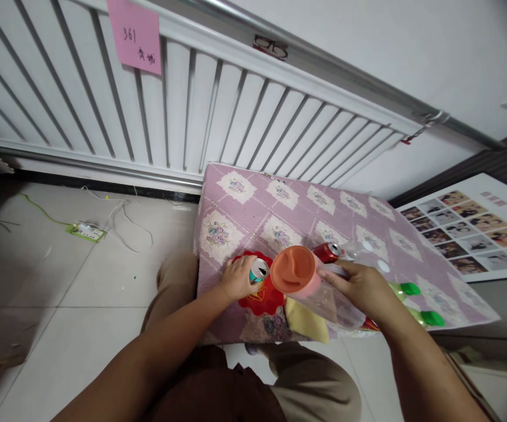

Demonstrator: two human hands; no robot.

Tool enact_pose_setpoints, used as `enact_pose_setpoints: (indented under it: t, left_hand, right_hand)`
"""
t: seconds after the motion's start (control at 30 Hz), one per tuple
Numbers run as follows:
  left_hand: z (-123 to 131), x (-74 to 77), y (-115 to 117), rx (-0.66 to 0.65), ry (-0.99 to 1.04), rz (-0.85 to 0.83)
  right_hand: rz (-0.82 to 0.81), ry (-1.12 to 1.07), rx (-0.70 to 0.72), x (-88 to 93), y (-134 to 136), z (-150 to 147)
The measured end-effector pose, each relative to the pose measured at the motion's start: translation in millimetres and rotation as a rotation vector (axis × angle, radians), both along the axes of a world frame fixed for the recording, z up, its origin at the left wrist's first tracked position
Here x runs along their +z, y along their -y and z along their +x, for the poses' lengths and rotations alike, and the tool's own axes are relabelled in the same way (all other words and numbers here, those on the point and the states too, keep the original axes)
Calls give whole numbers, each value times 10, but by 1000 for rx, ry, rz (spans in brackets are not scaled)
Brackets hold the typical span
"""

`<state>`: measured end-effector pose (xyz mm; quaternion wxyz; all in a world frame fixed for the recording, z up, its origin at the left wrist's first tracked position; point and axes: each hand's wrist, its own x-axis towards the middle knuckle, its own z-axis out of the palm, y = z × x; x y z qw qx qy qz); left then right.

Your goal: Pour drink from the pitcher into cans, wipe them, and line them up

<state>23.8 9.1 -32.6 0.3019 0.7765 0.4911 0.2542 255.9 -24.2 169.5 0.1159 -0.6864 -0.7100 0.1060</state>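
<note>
My left hand (238, 278) is wrapped round a teal drink can (259, 271) with an opened top. Beneath it lies a red scalloped plate (275, 299) with a yellow pattern. In my right hand (363, 290), gripped by the handle, is a clear plastic pitcher (334, 305). Its orange lid (293, 269) tilts towards the can; I cannot tell whether lid and can touch. A yellow cloth (306, 320) lies by the table's near edge, partly under the pitcher. Just behind the pitcher is a red can (327, 252).
Clear bottles (359, 249) and green-capped bottles (431, 318) lie on the right of the cloth-covered table (244, 205). A white radiator (235, 111) runs behind it. A photo board (477, 228) leans at the right. On the floor at left sits a power strip (87, 231) with cords.
</note>
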Motion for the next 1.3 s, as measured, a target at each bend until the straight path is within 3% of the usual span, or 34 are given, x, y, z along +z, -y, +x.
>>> enact_pose_setpoints:
  t: [0.27, 0.47, 0.77, 0.9, 1.13, 1.3]
  left_hand:
    - [-5, 42, 2, -9, -34, -15]
    - [1, 48, 12, -12, -30, -1]
    - [22, -28, 19, -8, -13, 22]
    - [29, -54, 17, -15, -10, 18]
    - [40, -77, 24, -13, 7, 45]
    - [54, -78, 32, -10, 0, 30]
  right_hand:
    - [-6, -247, -218, 8, 191, 161]
    - [87, -374, -269, 0, 315, 312]
    - [261, -761, -524, -291, 516, 431]
    - [371, -788, -607, -345, 578, 457]
    - [526, -798, -694, -286, 462, 441]
    - [611, -863, -696, -489, 219, 425]
